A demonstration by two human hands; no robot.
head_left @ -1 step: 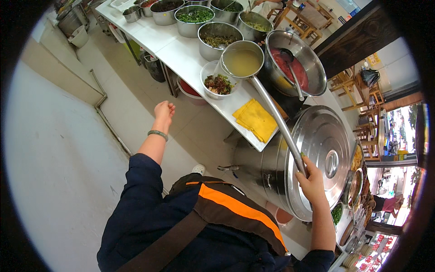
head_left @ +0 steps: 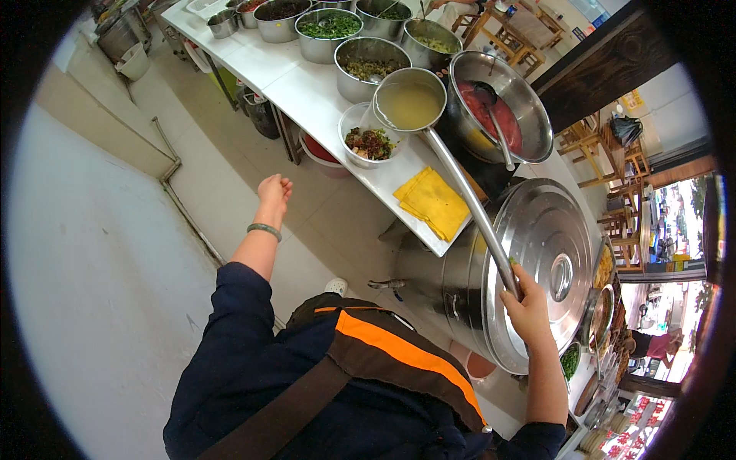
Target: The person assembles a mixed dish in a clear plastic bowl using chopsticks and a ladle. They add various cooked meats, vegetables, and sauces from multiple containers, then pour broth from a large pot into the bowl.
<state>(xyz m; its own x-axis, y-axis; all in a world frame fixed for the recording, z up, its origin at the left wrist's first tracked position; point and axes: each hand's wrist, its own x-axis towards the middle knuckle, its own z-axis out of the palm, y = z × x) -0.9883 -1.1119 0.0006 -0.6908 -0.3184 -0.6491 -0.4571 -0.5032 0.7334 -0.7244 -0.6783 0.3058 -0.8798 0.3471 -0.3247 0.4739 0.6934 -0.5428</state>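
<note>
My right hand [head_left: 526, 305] is closed round the long metal handle of a ladle [head_left: 469, 195]. The ladle's wide bowl is full of cloudy yellowish broth [head_left: 412, 104] and hangs tilted over the rim of a clear plastic bowl [head_left: 355, 119]. Chopped greens and dark red seasoning [head_left: 371, 144] lie in the bottom of that bowl, on the corner of the white table. Away to the left, above the floor, my left hand [head_left: 274, 192] has its fingers curled in, with nothing seen in them. A green bangle [head_left: 265, 229] circles that wrist.
A folded yellow cloth [head_left: 431, 201] lies at the edge of the white table [head_left: 267, 73]. Several steel pots of toppings [head_left: 328, 29] stand behind. A steel basin [head_left: 538, 115] with red liquid and a spoon sits farther right. The big lidded stockpot [head_left: 529, 230] is beneath my right hand.
My left hand has shifted slightly down and to the left. My right hand and the ladle look unmoved.
</note>
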